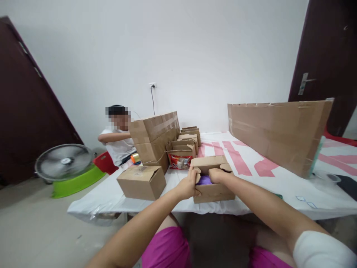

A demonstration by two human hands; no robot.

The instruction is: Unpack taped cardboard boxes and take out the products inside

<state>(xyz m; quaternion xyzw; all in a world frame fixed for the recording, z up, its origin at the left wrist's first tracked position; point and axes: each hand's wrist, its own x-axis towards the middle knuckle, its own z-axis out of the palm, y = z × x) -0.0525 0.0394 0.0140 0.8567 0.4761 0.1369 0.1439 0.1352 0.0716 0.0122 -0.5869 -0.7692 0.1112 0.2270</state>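
Observation:
An open cardboard box (213,193) stands at the near edge of the table in front of me, its back flap raised. A purple item (205,180) shows inside it. My left hand (189,184) holds the box's left side, thumb low on the front and fingers at the upper edge by a folded flap. Reaching over the right side, my right hand (216,175) is inside the opening beside the purple item. Its fingers are curled down, and the tips are hidden. A red snack packet (180,162) leans just behind the box, to the left.
A closed box (141,182) sits left, before stacked large cartons (156,130). Several open boxes (191,136) line up behind the packet. A tall cardboard panel (279,134) stands right on the white-covered table (178,206). Across the left side sits another person (118,143), near a fan (65,162).

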